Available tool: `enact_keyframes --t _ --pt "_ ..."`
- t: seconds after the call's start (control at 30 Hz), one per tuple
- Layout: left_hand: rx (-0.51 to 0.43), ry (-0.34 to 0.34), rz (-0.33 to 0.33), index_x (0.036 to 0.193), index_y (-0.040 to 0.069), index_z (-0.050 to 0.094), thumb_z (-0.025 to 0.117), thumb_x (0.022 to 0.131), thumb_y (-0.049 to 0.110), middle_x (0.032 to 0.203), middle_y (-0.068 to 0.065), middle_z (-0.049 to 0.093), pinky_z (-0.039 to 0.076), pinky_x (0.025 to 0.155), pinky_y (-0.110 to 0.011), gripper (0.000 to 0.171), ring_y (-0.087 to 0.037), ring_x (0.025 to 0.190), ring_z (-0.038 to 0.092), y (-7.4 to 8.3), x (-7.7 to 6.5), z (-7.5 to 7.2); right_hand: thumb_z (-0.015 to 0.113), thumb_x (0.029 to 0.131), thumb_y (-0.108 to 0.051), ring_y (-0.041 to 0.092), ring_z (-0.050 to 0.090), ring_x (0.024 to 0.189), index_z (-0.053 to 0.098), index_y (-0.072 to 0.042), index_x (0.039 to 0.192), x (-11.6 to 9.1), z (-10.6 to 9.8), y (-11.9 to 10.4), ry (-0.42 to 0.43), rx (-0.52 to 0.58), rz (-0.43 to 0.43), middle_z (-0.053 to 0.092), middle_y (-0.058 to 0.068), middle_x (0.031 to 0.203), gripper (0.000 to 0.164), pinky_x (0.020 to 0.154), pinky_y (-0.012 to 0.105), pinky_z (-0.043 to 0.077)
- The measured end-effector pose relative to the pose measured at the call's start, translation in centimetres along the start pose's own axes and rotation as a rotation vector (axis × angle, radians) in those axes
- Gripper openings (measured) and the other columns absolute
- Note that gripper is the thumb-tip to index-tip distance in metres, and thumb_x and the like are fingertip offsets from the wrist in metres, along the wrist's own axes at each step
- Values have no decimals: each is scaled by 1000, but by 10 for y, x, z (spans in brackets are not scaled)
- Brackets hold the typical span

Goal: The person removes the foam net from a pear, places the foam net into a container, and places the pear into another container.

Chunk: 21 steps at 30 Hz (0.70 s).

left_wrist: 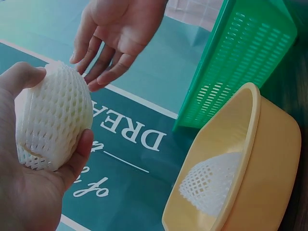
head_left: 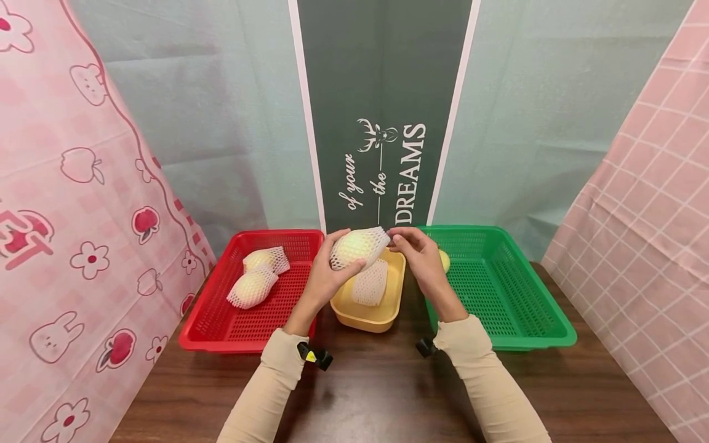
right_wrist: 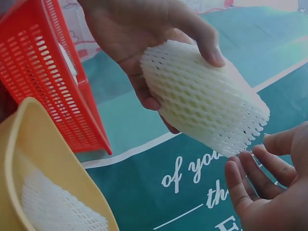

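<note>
My left hand (head_left: 325, 271) grips a pale yellow, rounded fruit (head_left: 354, 247) in a white foam net sleeve (left_wrist: 57, 113), thumb on one side and fingers on the other. It is held up above a yellow bin (head_left: 365, 321). The sleeve's loose end points toward my right hand (head_left: 423, 261). In the right wrist view the right fingertips (right_wrist: 248, 156) are by the sleeve's edge, loosely bent, with the thumb apart from them; whether they touch it is hard to tell. The fruit's kind is hidden by the net.
A red basket (head_left: 244, 346) at left holds two netted fruits (head_left: 252, 288). At right, a green basket (head_left: 501, 340) has a bare yellow fruit (head_left: 445, 261) by its left wall. One white foam net (head_left: 370, 284) lies inside the yellow bin. A printed curtain (head_left: 249, 123) hangs behind the wooden table (head_left: 365, 394).
</note>
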State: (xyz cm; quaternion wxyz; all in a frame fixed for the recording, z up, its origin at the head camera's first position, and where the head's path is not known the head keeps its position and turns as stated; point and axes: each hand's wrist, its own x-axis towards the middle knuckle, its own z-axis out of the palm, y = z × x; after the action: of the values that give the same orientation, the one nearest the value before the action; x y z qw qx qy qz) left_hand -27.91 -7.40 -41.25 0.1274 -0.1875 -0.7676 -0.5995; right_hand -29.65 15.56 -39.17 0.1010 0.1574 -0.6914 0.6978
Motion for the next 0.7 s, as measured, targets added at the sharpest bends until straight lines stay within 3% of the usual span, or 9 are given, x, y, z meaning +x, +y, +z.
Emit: enact_keyframes --t 0.2,0.4,0.7 --pt "-4 -5 6 155 21 49 83 90 29 147 -7 59 55 105 -53 74 -29 125 62 0 0 -1 66 106 -12 6 72 107 69 6 126 7 -2 -5 21 -30 -32 74 0 115 27 101 27 58" --pt "-11 -16 13 156 19 49 83 90 28 147 -8 58 55 105 -53 75 -30 125 61 0 0 -2 71 102 -10 6 70 103 70 6 122 12 -2 -8 -9 -81 -61 74 -8 108 26 93 19 57" --pt "-8 -30 6 153 28 51 84 89 30 148 -4 58 54 107 -54 72 -28 128 60 -2 -1 -3 74 99 -6 8 69 98 72 6 118 15 -1 -15 -73 -141 -32 72 -2 105 23 89 22 58"
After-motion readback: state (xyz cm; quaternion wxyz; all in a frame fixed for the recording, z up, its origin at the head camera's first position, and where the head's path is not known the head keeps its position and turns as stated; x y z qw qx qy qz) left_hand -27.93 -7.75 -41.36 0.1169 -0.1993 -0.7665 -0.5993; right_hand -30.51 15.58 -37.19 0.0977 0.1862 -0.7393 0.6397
